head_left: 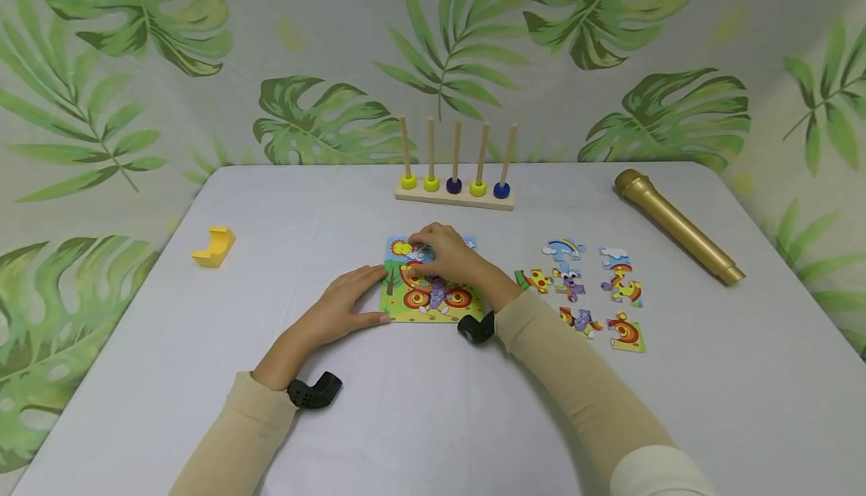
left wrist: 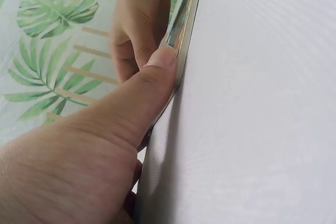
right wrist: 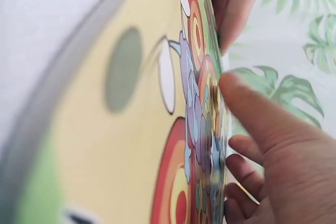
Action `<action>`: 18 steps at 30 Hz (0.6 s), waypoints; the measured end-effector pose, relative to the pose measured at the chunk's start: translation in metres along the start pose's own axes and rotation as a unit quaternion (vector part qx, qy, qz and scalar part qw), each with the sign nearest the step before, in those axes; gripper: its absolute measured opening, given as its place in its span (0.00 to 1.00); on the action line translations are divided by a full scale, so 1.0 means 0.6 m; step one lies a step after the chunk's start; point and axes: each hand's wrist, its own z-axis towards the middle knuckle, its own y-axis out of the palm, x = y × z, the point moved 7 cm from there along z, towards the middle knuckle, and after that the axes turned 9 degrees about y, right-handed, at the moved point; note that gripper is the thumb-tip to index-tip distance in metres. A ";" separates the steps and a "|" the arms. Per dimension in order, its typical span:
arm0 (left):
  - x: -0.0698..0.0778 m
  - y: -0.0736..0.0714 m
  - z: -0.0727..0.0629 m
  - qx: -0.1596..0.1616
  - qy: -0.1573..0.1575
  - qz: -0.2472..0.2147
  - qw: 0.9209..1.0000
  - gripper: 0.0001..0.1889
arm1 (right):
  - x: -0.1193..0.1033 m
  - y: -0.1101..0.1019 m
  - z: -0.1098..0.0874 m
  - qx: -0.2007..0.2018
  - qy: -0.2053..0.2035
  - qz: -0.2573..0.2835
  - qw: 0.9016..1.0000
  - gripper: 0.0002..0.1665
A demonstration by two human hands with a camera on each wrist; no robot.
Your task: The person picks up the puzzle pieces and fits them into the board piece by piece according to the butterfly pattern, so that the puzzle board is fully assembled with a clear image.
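In the head view a butterfly picture puzzle board (head_left: 433, 314) lies flat at mid-table. My left hand (head_left: 341, 304) rests at its left side, fingers spread, with the thumb (left wrist: 152, 74) touching the near left corner. Over the upper middle of the board is my right hand (head_left: 449, 255), its thumb and fingers bent around a puzzle piece (right wrist: 216, 111) low on the picture. The fingers hide part of that piece. To the right lie several loose puzzle pieces, among them a rainbow piece (head_left: 563, 249) and a purple-faced one (head_left: 569, 283).
Behind the board stands a wooden peg rack (head_left: 455, 199) with yellow and dark blue beads on its upright pegs. A gold microphone (head_left: 679, 229) lies at the back right. At the far left sits a small yellow block (head_left: 214, 248). Leaf-patterned cloth hangs behind the table.
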 end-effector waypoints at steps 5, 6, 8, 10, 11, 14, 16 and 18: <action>0.001 -0.001 0.000 0.000 0.001 0.000 1.000 0.41 | 0.014 0.001 0.001 -0.014 0.020 0.055 0.998 0.29; 0.001 0.000 0.000 0.000 0.000 0.000 1.000 0.42 | 0.016 0.001 0.002 -0.014 0.017 0.059 0.998 0.28; 0.000 0.000 0.000 0.000 -0.001 0.000 1.000 0.41 | 0.016 0.000 0.002 -0.010 0.007 0.062 0.998 0.25; -0.001 0.001 0.000 -0.001 -0.001 0.000 1.000 0.41 | 0.014 -0.001 0.001 -0.006 -0.003 0.057 0.998 0.24; -0.002 0.001 0.000 -0.001 -0.002 0.000 1.000 0.41 | 0.013 -0.001 0.001 -0.002 -0.008 0.052 0.999 0.23; -0.001 0.001 0.000 -0.001 0.000 -0.001 1.000 0.41 | 0.009 -0.002 0.000 0.004 -0.016 0.037 0.999 0.23; -0.001 0.000 0.001 0.000 0.000 0.000 1.000 0.41 | 0.007 -0.002 0.000 0.008 -0.016 0.031 0.999 0.23; 0.000 0.000 0.002 0.000 0.001 0.003 1.000 0.41 | 0.004 -0.002 -0.002 0.012 -0.014 0.027 0.999 0.23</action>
